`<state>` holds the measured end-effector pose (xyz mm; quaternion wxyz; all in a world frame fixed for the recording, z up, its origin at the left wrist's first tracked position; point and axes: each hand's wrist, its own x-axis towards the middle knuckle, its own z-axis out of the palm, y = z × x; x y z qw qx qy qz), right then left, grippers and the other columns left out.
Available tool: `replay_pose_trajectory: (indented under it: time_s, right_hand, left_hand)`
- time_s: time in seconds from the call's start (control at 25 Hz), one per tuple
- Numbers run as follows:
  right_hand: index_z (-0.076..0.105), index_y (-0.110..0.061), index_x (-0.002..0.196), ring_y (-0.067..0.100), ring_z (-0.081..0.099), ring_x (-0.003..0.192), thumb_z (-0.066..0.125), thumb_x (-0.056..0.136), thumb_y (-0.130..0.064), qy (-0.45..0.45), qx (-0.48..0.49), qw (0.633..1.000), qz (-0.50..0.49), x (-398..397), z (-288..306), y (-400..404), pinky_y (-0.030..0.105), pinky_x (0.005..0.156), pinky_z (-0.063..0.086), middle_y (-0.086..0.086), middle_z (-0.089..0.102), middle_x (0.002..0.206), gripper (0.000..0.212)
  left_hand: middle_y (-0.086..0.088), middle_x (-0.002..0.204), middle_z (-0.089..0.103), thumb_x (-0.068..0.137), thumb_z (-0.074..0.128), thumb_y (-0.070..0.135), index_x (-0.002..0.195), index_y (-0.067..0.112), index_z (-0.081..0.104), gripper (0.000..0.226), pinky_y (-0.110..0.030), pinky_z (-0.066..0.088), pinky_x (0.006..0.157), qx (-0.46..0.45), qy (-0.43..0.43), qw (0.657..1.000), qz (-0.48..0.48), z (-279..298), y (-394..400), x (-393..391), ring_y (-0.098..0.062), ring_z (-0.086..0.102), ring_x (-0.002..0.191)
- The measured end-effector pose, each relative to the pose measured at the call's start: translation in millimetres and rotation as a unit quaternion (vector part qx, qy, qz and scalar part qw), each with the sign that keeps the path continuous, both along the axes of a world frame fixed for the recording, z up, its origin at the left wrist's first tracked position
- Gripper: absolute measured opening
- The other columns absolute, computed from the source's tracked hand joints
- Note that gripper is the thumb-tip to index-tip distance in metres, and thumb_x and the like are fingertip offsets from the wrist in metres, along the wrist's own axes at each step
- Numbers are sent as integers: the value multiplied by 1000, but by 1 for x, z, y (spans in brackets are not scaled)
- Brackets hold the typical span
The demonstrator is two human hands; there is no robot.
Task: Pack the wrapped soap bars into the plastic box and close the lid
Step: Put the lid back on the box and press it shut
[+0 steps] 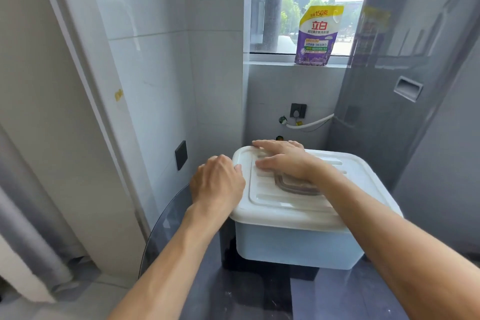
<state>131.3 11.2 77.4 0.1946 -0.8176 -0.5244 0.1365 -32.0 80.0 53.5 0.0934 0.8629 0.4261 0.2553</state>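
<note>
While the big grey washing machine (405, 101) stood to the right of the plastic box (298, 244), the box sat on a round glass tabletop (166, 218). The box was white, and I could not see inside it, so I cannot tell where the soap bars were. On top of the box lay the white lid (291, 205), and it looked flat and closed all the way round. A grey handle (293, 187) lay flat in the middle of the lid. Behind the box, up on the window sill (275, 60), stood a purple and yellow soap bag (317, 36). Lower on the wall behind the box were a dark socket (298, 110) and a white hose (311, 123).

The two hands were apart. The right hand (283, 161) lay flat on the far part of the lid with its fingers straight, pressing down. The left hand (218, 182) was at the left edge of the lid, with its fingers curled down over that edge.
</note>
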Motion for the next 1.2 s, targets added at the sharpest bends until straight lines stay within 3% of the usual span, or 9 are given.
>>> replay_pose_trajectory:
  time_s: [0.16, 0.28, 0.36, 0.48, 0.56, 0.68, 0.88, 1.04, 1.2]
  right_hand:
    - [36, -43, 148, 15, 17, 149, 43, 101, -46, -57, -21, 996, -68, 29, -1, -83, 41, 120, 5, -11, 24, 162, 48]
    - [33, -45, 149, 19, 21, 149, 41, 99, -52, 59, 27, 984, -168, 40, -18, -146, 39, 117, 17, -12, 15, 164, 51]
    - [36, -40, 149, 17, 24, 147, 46, 100, -47, 107, 99, 972, -183, 36, -22, -150, 35, 115, 20, -9, 17, 164, 51]
    - [35, -26, 152, 17, 33, 143, 55, 97, -36, 169, 182, 947, -204, 31, -28, -143, 33, 117, 25, -3, 31, 160, 59]
    - [43, -17, 147, 21, 60, 121, 67, 87, -41, 311, 219, 881, -282, 33, -39, -150, 33, 95, 52, 5, 55, 143, 68]
    - [76, -22, 102, 22, 75, 75, 72, 62, -74, 469, 134, 809, -326, 27, -43, -173, 34, 67, 62, 6, 78, 92, 66]
    - [61, -8, 71, 23, 58, 44, 80, 64, -55, 315, 197, 855, -363, 33, -31, -178, 32, 50, 54, 10, 60, 61, 52]
    - [47, -15, 69, 26, 63, 60, 60, 79, -53, 35, 86, 921, -378, 22, -19, -166, 30, 51, 46, 2, 65, 67, 41]
    - [37, -16, 62, 17, 44, 54, 53, 90, -44, -94, 51, 927, -359, 18, -13, -159, 29, 45, 25, -2, 49, 62, 42]
  left_hand:
    - [-14, 102, 67, 99, 43, 38, 67, 13, 46, 41, -36, 41, 69, -43, 61, 997, -1, 8, 18, -4, -39, 59, 88]
    - [-9, 127, 56, 97, 38, 19, 112, 16, 59, 26, -44, 42, 92, 95, 203, 974, -27, 17, 9, 10, -33, 51, 116]
    - [-7, 153, 39, 97, 43, 20, 137, 24, 51, 41, -49, 30, 112, 111, 157, 964, -184, 24, -15, 35, -30, 36, 138]
    - [8, 166, 13, 94, 43, 58, 151, 44, 31, 60, -54, 3, 121, -10, 142, 913, -383, 22, -67, 68, -15, 7, 153]
    - [15, 166, 10, 87, 35, 73, 150, 54, 22, 67, -58, -5, 119, -47, 183, 902, -389, 10, -84, 80, -13, 1, 153]
    - [18, 165, 6, 86, 31, 77, 149, 57, 21, 67, -59, -8, 118, -45, 201, 905, -372, 6, -82, 83, -12, -1, 153]
    - [20, 165, 5, 84, 27, 78, 149, 57, 20, 68, -57, -9, 119, -40, 207, 905, -369, 6, -85, 81, -11, -2, 153]
    - [20, 165, 3, 80, 22, 82, 149, 57, 18, 73, -56, -10, 119, -52, 201, 911, -356, 4, -85, 79, -10, -6, 152]
    - [19, 165, 4, 75, 18, 86, 149, 57, 19, 79, -57, -11, 118, -51, 193, 914, -353, 0, -83, 80, -11, -6, 153]
